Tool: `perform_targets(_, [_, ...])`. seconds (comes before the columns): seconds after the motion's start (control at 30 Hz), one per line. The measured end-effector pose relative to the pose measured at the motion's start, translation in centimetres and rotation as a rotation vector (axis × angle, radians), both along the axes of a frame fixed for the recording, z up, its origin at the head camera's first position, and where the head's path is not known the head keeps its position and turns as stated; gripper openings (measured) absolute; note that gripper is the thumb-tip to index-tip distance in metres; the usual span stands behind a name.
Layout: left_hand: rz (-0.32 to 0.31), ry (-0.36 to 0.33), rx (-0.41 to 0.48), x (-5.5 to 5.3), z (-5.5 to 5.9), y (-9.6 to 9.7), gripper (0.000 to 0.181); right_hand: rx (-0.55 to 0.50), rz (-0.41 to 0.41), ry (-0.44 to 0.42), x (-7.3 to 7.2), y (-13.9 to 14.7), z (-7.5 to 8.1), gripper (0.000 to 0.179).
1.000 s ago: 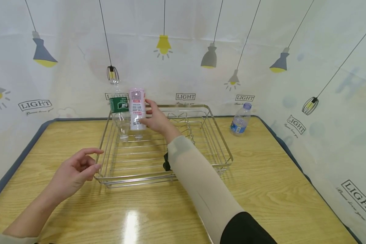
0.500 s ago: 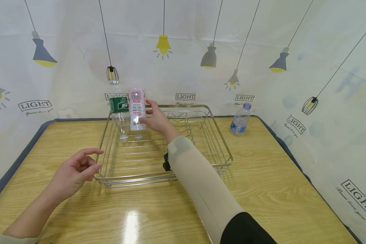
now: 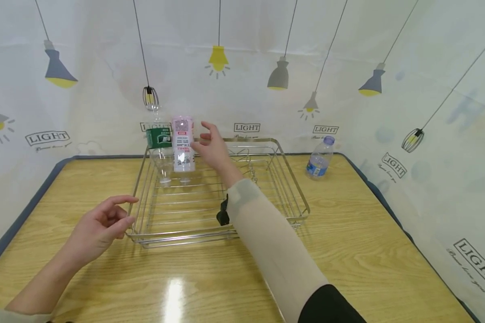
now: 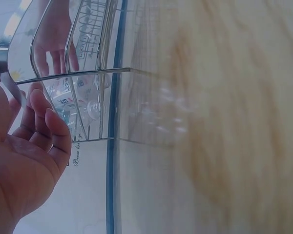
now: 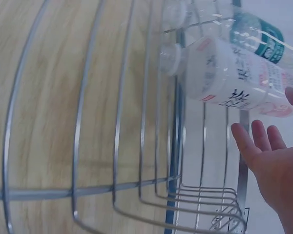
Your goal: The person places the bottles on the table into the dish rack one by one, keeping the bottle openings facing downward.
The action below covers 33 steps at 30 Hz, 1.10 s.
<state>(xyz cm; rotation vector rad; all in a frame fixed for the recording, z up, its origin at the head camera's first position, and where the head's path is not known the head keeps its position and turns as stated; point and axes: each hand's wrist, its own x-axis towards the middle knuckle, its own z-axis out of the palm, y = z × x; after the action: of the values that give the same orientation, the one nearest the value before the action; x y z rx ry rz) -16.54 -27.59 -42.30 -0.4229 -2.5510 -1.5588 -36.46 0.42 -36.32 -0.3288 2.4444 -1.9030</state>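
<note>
A pink-and-white labelled plastic bottle (image 3: 183,146) stands upside down in the wire dish rack (image 3: 178,234), cap end low. Beside it on the left is a clear bottle with a green label (image 3: 159,138), also inverted. My right hand (image 3: 214,148) is just right of the pink-and-white bottle, fingers spread and holding nothing; the right wrist view shows a gap between fingertips (image 5: 241,134) and bottle. My left hand (image 3: 101,229) holds the rack's left rim near the front corner between thumb and index finger; its other fingers (image 4: 58,129) curl loosely beside the wires.
A small clear bottle with a purple cap and blue label (image 3: 319,159) stands upright on the wooden table (image 3: 347,233), right of the rack. A black clip-like piece (image 3: 223,213) sits in the rack near my right forearm. A printed cloth wall (image 3: 242,80) encloses the table.
My right hand has let go of the pink-and-white bottle and drawn slightly up and right. The bottle stays upside down in the rack. My left hand has not moved.
</note>
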Motion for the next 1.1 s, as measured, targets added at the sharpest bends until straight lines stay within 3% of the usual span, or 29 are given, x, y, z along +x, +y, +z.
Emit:
perform_targets(0.33, [-0.005, 0.008, 0.011, 0.1, 0.0, 0.1, 0.044, -0.211, -0.001, 0.095, 0.7, 0.1, 2.3, 0.062])
perform_targets(0.73, [-0.007, 0.007, 0.012, 0.0, 0.2, 0.3, 0.043, -0.254, 0.090, 0.210, 3.3, 0.6, 5.8, 0.051])
perform_targets(1.1, [0.012, -0.008, 0.012, -0.1, 0.0, 0.0, 0.043, -0.249, 0.189, 0.318, 5.8, 5.3, 9.8, 0.049])
